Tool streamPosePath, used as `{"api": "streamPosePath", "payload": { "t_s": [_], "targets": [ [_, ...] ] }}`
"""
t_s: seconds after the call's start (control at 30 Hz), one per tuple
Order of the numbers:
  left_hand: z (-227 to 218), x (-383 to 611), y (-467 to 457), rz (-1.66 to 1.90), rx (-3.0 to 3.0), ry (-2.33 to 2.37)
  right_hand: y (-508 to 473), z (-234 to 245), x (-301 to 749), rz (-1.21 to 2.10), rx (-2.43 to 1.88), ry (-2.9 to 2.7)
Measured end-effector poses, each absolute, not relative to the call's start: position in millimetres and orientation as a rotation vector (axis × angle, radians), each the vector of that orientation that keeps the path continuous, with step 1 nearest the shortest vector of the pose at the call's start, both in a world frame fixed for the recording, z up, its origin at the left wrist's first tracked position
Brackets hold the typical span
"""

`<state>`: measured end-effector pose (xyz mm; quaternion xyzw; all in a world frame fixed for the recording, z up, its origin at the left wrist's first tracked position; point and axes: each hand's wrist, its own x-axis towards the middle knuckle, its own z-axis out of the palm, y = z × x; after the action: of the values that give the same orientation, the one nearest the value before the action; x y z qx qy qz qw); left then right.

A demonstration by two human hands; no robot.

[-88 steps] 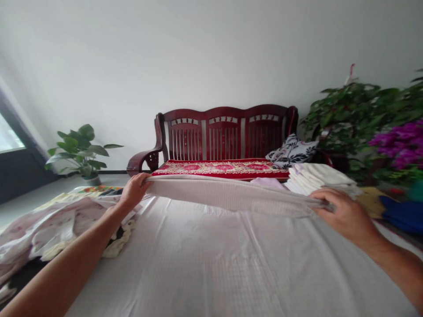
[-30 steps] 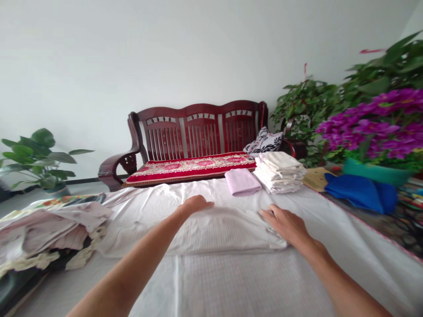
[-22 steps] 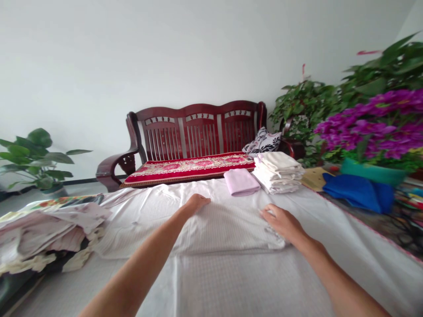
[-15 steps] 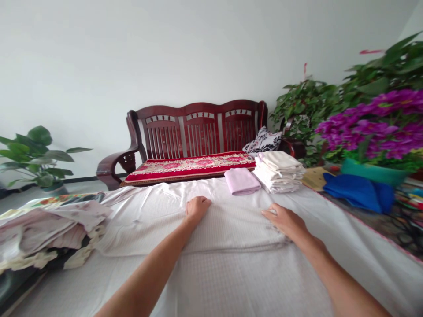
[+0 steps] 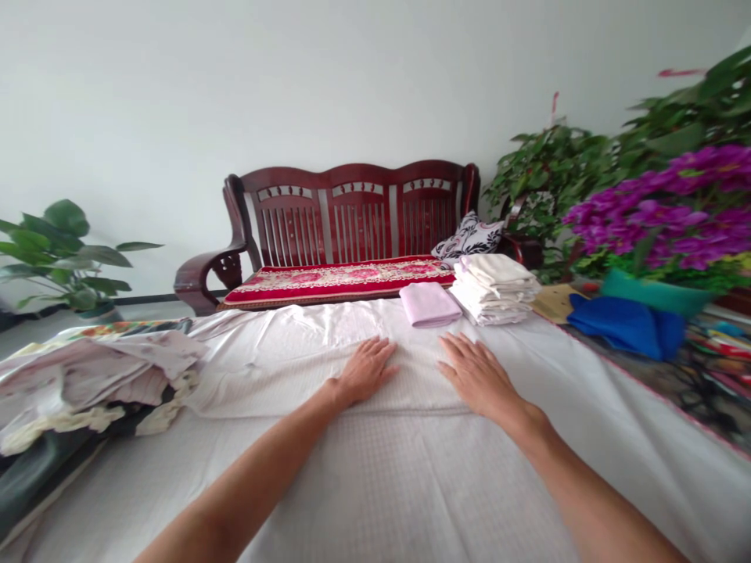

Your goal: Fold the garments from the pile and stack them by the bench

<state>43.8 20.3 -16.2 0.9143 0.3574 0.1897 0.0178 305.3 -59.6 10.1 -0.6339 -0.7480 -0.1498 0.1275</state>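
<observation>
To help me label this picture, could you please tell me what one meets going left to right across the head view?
Heap of clothes, left hand, folded lilac cloth, stack of folded white cloths, blue cloth.

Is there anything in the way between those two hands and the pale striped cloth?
Nothing visible. The left hand lies spread on the striped cloth, and the right hand lies spread at its right end. The folded lavender cloth and white stack sit farther back, clear of both hands.
</observation>
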Motion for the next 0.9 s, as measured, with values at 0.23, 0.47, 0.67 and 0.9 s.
{"api": "streamPosePath", "payload": {
  "t_s": [0.23, 0.47, 0.67, 0.9],
  "targets": [
    [-25, -7, 2, 0.446, 2.932, 1.166, -58, -12, 320, -0.351, -1.784, -2.321],
    [-14, -48, -44, 0.779, 2.841, 1.203, -88, 23, 314, -0.268, -1.347, -2.216],
    [-5, -41, -66, 0.792, 2.892, 1.004, -95, 24, 306, -0.076, -1.272, -2.35],
    [-6, -35, -63, 0.846, 2.891, 0.942, -93, 17, 303, 0.005, -1.281, -2.411]
  ]
}}
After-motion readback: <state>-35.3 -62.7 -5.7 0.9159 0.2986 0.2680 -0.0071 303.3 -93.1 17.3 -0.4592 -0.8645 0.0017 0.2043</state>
